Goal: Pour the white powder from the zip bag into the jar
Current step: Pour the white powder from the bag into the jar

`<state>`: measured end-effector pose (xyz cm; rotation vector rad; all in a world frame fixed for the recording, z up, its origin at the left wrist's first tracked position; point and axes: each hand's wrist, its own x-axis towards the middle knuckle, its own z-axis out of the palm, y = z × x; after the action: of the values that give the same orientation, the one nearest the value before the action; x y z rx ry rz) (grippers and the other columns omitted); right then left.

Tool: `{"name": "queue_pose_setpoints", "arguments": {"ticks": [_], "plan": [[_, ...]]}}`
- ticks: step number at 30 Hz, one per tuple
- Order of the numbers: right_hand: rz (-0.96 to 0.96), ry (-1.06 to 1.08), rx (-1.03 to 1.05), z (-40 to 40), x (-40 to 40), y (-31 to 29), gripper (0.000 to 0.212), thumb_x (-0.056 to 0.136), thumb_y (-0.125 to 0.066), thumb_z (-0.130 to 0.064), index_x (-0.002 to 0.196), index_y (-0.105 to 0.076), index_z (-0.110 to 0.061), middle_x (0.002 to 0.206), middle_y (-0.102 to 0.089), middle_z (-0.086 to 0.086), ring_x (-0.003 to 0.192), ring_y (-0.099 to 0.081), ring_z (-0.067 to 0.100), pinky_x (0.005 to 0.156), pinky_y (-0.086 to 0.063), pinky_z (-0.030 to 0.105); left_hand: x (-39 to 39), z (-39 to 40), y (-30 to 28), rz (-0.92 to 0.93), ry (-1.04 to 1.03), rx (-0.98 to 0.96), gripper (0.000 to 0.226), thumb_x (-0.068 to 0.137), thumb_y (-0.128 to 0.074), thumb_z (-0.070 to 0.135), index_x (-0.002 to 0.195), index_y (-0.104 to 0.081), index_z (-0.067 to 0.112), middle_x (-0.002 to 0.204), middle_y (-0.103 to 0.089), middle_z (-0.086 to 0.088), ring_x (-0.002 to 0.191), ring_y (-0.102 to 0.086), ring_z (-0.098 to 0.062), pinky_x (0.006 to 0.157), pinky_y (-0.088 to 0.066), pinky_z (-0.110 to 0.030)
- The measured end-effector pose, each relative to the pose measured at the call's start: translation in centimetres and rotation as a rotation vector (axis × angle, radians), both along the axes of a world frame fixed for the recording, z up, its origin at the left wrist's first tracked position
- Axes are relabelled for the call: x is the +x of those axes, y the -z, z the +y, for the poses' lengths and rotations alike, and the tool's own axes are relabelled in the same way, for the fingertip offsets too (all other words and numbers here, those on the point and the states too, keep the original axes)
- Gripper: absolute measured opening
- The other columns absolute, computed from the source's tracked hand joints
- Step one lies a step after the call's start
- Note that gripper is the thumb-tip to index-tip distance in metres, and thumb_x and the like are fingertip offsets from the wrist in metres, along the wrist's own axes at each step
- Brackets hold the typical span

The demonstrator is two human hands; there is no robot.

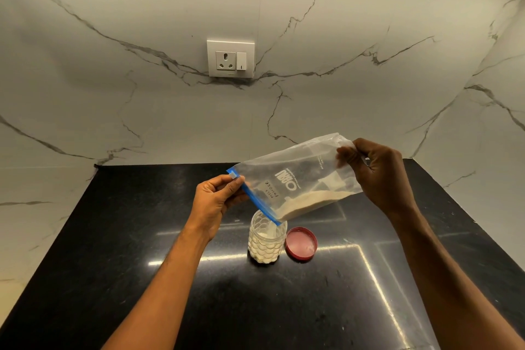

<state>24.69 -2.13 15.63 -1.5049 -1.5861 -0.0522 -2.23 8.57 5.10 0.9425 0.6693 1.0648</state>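
A clear zip bag [295, 179] with a blue zip strip is tilted mouth-down over a clear textured jar [267, 239] on the black counter. White powder [309, 203] lies along the bag's lower edge and streams from the lower mouth corner into the jar, which holds powder most of the way up. My left hand [216, 202] pinches the upper end of the blue zip strip. My right hand [377, 176] grips the raised bottom end of the bag.
A red jar lid [301, 243] lies upside down on the black counter [113, 250], just right of the jar. A marble wall with a white socket plate [230, 58] stands behind, and marble walls flank the counter on both sides.
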Motion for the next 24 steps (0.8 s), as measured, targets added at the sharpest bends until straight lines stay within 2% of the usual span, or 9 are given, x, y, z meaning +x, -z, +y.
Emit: {"name": "queue_pose_setpoints", "arguments": {"ticks": [2,5,10,13,15,18,24], "plan": [[-0.001,0.011,0.012,0.03,-0.01,-0.01,0.029,0.094,-0.056,-0.03,0.086,-0.071,-0.005,0.08,-0.07,0.003,0.073,-0.064,0.002,0.063,-0.051,0.008,-0.05,0.02,-0.08,-0.004,0.0,-0.004,0.027,0.078,-0.069,0.015,0.102,-0.07,0.002,0.1,-0.075,-0.013,0.094,-0.074,-0.028,0.077,-0.063,-0.035],[-0.022,0.006,0.018,0.03,-0.09,-0.1,0.028,0.094,-0.057,-0.029,0.086,-0.07,-0.006,0.08,-0.07,0.003,0.071,-0.065,0.007,0.063,-0.054,0.012,-0.02,0.0,0.0,-0.016,0.003,-0.006,0.026,0.078,-0.068,0.014,0.101,-0.07,0.002,0.099,-0.076,-0.012,0.093,-0.075,-0.027,0.076,-0.063,-0.034],[-0.043,0.02,0.024,0.17,-0.18,-0.05,0.025,0.094,-0.059,-0.025,0.085,-0.071,-0.005,0.079,-0.071,0.003,0.07,-0.064,0.005,0.062,-0.048,0.004,0.04,0.0,0.26,-0.001,-0.01,-0.002,0.025,0.078,-0.069,0.015,0.1,-0.07,0.003,0.099,-0.076,-0.013,0.092,-0.074,-0.027,0.076,-0.063,-0.034],[-0.037,0.024,0.032,0.3,-0.24,-0.04,0.026,0.094,-0.059,-0.027,0.086,-0.071,-0.005,0.08,-0.071,0.003,0.071,-0.065,0.009,0.064,-0.05,0.006,-0.02,-0.05,0.17,0.0,-0.009,-0.006,0.026,0.077,-0.069,0.015,0.1,-0.07,0.003,0.098,-0.076,-0.012,0.092,-0.075,-0.027,0.075,-0.063,-0.033],[-0.032,0.019,0.024,0.38,-0.28,-0.19,0.028,0.093,-0.058,-0.029,0.086,-0.071,-0.005,0.08,-0.07,0.002,0.071,-0.064,0.006,0.065,-0.05,0.007,0.0,-0.1,0.14,-0.007,-0.01,-0.005,0.028,0.076,-0.071,0.018,0.1,-0.07,0.003,0.097,-0.076,-0.012,0.091,-0.075,-0.026,0.074,-0.063,-0.033],[-0.046,0.019,0.034,0.44,-0.32,-0.11,0.029,0.094,-0.058,-0.029,0.084,-0.071,-0.005,0.079,-0.071,0.003,0.069,-0.065,0.01,0.061,-0.051,0.011,-0.16,-0.11,0.05,-0.018,-0.01,-0.001,0.039,0.067,-0.077,0.025,0.099,-0.071,0.002,0.096,-0.076,-0.011,0.09,-0.075,-0.026,0.073,-0.063,-0.032],[-0.064,0.027,0.035,0.7,-0.41,-0.25,0.027,0.094,-0.06,-0.028,0.084,-0.072,-0.006,0.078,-0.07,0.001,0.07,-0.065,0.013,0.062,-0.049,0.008,-0.21,0.08,0.24,-0.012,-0.008,0.0,0.023,0.078,-0.068,0.014,0.098,-0.071,0.003,0.098,-0.076,-0.012,0.091,-0.075,-0.026,0.078,-0.063,-0.036]]}}
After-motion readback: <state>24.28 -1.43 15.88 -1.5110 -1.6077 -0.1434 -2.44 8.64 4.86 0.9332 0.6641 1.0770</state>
